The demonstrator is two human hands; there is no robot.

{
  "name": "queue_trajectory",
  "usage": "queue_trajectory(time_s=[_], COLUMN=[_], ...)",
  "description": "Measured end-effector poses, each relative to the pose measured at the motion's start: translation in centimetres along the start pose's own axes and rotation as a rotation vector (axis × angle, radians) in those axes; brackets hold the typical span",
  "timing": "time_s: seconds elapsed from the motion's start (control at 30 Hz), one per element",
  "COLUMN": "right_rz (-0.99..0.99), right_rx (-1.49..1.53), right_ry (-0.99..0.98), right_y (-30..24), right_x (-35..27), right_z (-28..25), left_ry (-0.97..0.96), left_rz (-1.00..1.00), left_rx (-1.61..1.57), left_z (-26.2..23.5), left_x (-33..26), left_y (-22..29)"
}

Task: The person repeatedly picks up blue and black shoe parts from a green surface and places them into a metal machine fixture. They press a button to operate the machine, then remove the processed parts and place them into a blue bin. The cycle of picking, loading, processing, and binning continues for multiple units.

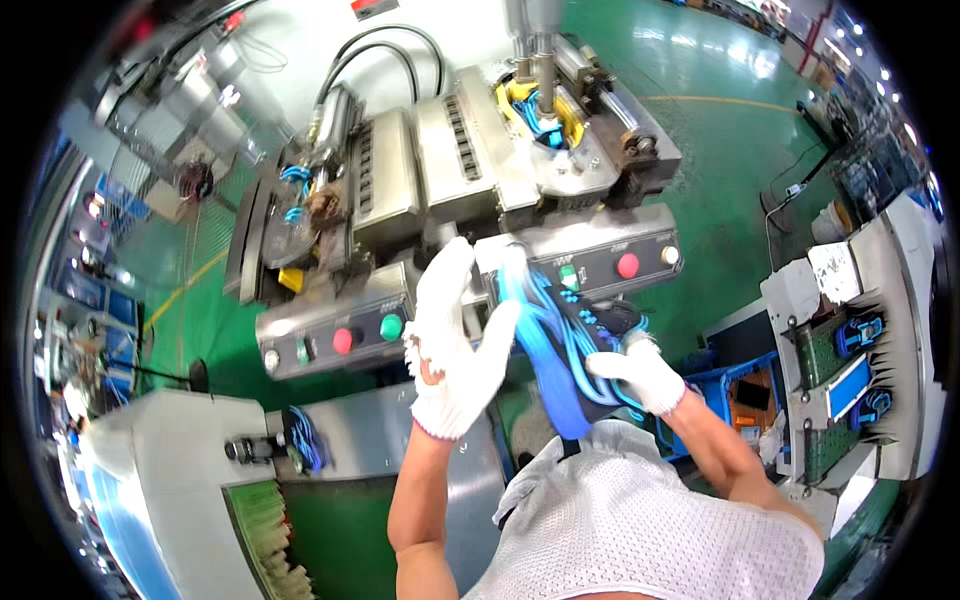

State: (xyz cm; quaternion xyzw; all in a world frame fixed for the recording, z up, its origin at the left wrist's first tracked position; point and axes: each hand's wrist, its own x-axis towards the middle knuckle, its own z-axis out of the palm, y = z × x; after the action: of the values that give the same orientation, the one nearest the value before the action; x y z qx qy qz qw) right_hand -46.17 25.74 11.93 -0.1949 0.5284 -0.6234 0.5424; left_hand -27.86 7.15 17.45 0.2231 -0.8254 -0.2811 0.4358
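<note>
A blue and black shoe upper (575,350) with light-blue cords along its side is held in front of my body, below the right-hand control panel. My right hand (640,373), in a white knit glove, grips its right side with the thumb on top. My left hand (452,340), gloved the same way, is raised just left of the upper. Its fingers stretch upward and the thumb stands apart, near the upper's left edge. I cannot tell whether the thumb touches it. The far tip of the upper is blurred.
Ahead stands a metal two-station machine (440,160) with red and green buttons. Another blue upper (548,130) sits in its right station. To my lower left, a shoe (303,438) rests by a metal surface. On the right are a rack (825,375) with blue shoes and a blue crate (712,385).
</note>
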Motion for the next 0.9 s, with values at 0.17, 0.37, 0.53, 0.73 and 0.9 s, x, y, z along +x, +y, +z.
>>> queue_trajectory(time_s=[0.17,0.37,0.53,0.73,0.9], right_rz=[-0.203,-0.143,-0.157,-0.222,-0.253], right_rx=[0.266,0.338,0.390,0.179,-0.186], right_ry=[0.342,0.754,0.839,0.816,0.858], right_y=[-1.1,-1.4,-0.2,2.8,3.3], right_x=[-1.3,-3.3,-3.1,-3.2,-2.5], right_z=[-9.3,-13.4,-14.6,-14.6,-14.4], left_ry=[-0.048,-0.052,-0.214,-0.287,-0.169], left_rz=[-0.319,-0.567,-0.675,-0.690,-0.796], left_rx=[-0.226,0.100,0.157,0.432,-0.101], left_z=[15.6,26.2,32.4,37.3,33.2], left_x=[10.5,20.2,24.9,26.1,26.7], left_y=[-5.9,-13.0,-16.1,-27.7,-27.9])
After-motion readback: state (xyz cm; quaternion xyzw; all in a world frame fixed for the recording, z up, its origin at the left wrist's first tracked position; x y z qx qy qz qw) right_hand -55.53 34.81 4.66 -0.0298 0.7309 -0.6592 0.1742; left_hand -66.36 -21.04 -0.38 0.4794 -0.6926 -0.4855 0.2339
